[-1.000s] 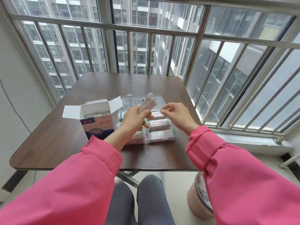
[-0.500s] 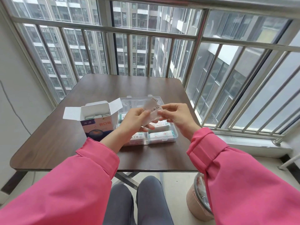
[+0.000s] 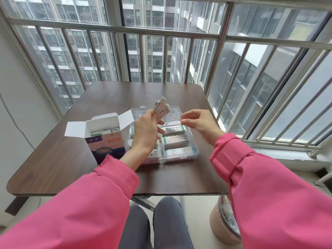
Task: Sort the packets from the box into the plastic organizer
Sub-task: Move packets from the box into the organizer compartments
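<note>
Packets [image 3: 160, 109] fan up from our left hand [image 3: 145, 132], whose fingers are clamped on their lower ends, long axes tilted up and slightly right, over the organizer [image 3: 195, 147]. Our right hand [image 3: 196, 123] hovers just right of them, apart from the fan, thumb and forefinger pinched close; a thin white edge seems to run left from its fingertips [image 3: 183, 121], so it may hold a single packet, though we cannot tell for sure. The coming move turns on this: the open right-hand compartments lie directly below and slightly toward us from the right hand, their long axes running left to right, so a packet must go in flat and sideways. The right hand is nearer those cells; the left covers the left column, hiding what it holds. More packets lie in the box [image 3: 106, 139], left of the organizer and touching it, on the table [image 3: 53, 159].
</note>
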The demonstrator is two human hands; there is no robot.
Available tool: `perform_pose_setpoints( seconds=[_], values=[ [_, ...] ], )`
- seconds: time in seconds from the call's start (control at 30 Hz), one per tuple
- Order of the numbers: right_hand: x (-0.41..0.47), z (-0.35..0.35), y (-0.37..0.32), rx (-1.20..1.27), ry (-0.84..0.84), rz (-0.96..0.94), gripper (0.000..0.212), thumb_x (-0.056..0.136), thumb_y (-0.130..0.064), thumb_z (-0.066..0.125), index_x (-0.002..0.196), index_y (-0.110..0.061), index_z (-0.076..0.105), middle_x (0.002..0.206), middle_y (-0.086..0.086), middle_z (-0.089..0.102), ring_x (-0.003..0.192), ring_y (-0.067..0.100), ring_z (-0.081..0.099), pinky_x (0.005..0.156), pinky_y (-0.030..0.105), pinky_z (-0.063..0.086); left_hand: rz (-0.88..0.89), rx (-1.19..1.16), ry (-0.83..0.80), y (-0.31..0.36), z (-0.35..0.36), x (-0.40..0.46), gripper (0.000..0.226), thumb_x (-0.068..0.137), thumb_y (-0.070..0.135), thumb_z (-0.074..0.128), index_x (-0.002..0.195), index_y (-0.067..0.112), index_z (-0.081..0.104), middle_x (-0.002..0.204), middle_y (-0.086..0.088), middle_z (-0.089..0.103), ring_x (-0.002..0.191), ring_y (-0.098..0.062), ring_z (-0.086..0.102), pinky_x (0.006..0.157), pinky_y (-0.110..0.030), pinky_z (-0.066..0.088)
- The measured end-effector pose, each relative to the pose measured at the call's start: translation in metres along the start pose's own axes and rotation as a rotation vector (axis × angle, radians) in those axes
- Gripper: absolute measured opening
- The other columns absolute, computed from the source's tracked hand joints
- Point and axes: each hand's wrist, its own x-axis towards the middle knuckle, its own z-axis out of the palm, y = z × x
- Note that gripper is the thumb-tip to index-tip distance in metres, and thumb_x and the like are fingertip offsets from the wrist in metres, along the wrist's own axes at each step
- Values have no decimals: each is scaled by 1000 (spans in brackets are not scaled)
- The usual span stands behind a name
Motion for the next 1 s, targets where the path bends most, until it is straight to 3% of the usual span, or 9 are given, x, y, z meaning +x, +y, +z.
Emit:
perform_pose_setpoints(
  seconds=[0.1, 0.2, 0.3, 0.53, 0.63, 0.73, 0.87, 0.93, 1.0],
  values=[
    [11, 3, 2, -335, -54, -49, 15, 76, -5, 74, 91, -8, 73, 83, 3, 70, 76, 9, 62, 78, 15, 48, -7, 21, 4, -3, 2, 3, 28, 102, 19, 34, 115, 16, 59, 85, -6, 66, 53, -10, 65, 44, -28, 53],
    [17, 6, 3, -540, -129, -87, 16, 77, -5, 72, 92, -10, 74, 84, 0, 70, 71, 2, 58, 63, -1, 38, -4, 57, 6, -7, 3, 6, 28, 102, 19, 34, 114, 12, 58, 86, -7, 66, 56, -14, 66, 44, -29, 53],
    [21, 8, 3, -594, -157, -149, 14, 76, -7, 74, 90, -11, 74, 81, -1, 68, 67, -1, 55, 60, -3, 37, -13, 81, -1, -11, 4, 7, 28, 102, 19, 33, 113, 11, 58, 87, -9, 66, 57, -16, 66, 45, -32, 53],
    [23, 12, 3, -681, -183, -228, 12, 76, -7, 76, 87, -9, 75, 76, -3, 61, 74, 10, 53, 61, -2, 34, -22, 86, -3, -16, 6, 11, 28, 102, 19, 34, 114, 12, 58, 86, -8, 66, 57, -15, 66, 45, -30, 54],
    [23, 12, 6, -691, -197, -234, 11, 77, -8, 74, 87, -11, 75, 81, 0, 67, 79, 11, 57, 63, 1, 35, -32, 69, -10, -15, 7, 11, 26, 102, 20, 35, 111, 12, 58, 86, -8, 67, 56, -14, 66, 44, -28, 53],
    [23, 12, 8, -703, -210, -227, 9, 78, -11, 73, 87, -13, 75, 89, 5, 71, 86, 14, 61, 68, 13, 35, -84, -6, -43, -15, 8, 13, 23, 102, 20, 36, 109, 15, 57, 84, -6, 66, 52, -10, 65, 42, -23, 51],
    [21, 11, 7, -715, -204, -221, 9, 82, -12, 69, 88, -13, 75, 88, 0, 69, 85, 11, 59, 75, 16, 37, -167, -199, -110, -14, 5, 13, 23, 102, 18, 38, 112, 8, 56, 81, -6, 68, 50, -10, 64, 43, -19, 49],
    [18, 12, -1, -552, -145, -207, 11, 86, -16, 65, 91, -14, 74, 86, -2, 68, 83, 9, 60, 77, 20, 43, -181, -263, -146, -12, 3, 12, 22, 101, 19, 40, 111, 7, 56, 81, -6, 68, 49, -9, 64, 44, -17, 48],
    [13, 11, -12, -160, -133, -121, 10, 90, -19, 61, 92, -14, 70, 87, 1, 68, 77, 9, 61, 68, 20, 47, -202, -314, -182, -11, 1, 11, 22, 101, 18, 42, 112, 5, 57, 79, -7, 69, 49, -8, 64, 43, -15, 47]
  ],
)
